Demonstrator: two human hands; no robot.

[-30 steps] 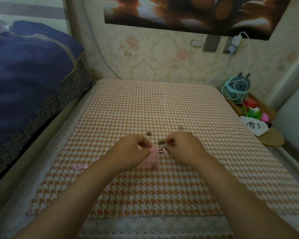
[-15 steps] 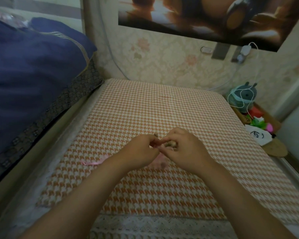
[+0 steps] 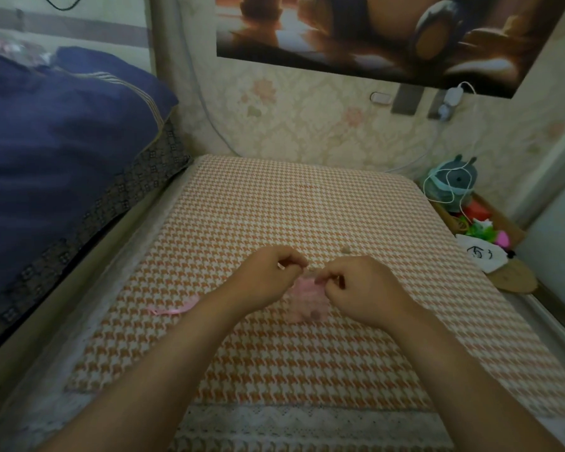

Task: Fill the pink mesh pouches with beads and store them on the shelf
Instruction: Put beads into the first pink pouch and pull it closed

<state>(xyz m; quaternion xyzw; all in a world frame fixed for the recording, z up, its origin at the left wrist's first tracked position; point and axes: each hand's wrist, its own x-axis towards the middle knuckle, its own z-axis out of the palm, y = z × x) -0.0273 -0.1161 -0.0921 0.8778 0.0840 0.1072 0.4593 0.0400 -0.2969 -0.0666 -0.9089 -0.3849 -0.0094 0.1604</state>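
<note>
A pink mesh pouch (image 3: 309, 300) lies on the orange houndstooth mat (image 3: 307, 216), between my two hands. My left hand (image 3: 268, 275) pinches the pouch's top edge on the left with curled fingers. My right hand (image 3: 359, 285) pinches the top edge on the right. A dark bead shows through the mesh low in the pouch. One brownish bead (image 3: 345, 250) lies loose on the mat just beyond my right hand. A pink ribbon (image 3: 173, 308) trails on the mat to the left, partly hidden under my left forearm.
A blue quilt (image 3: 56, 151) is piled on the bed to the left. At the right edge, a low wooden shelf (image 3: 503, 223) holds a teal gadget (image 3: 452, 182) with a white cable, bright toys and a white cloth (image 3: 480, 256). A wallpapered wall rises behind the mat.
My hands met over the pouch half a second ago and have now drawn slightly apart, each pinching one side of its top. The camera has tilted a little.
</note>
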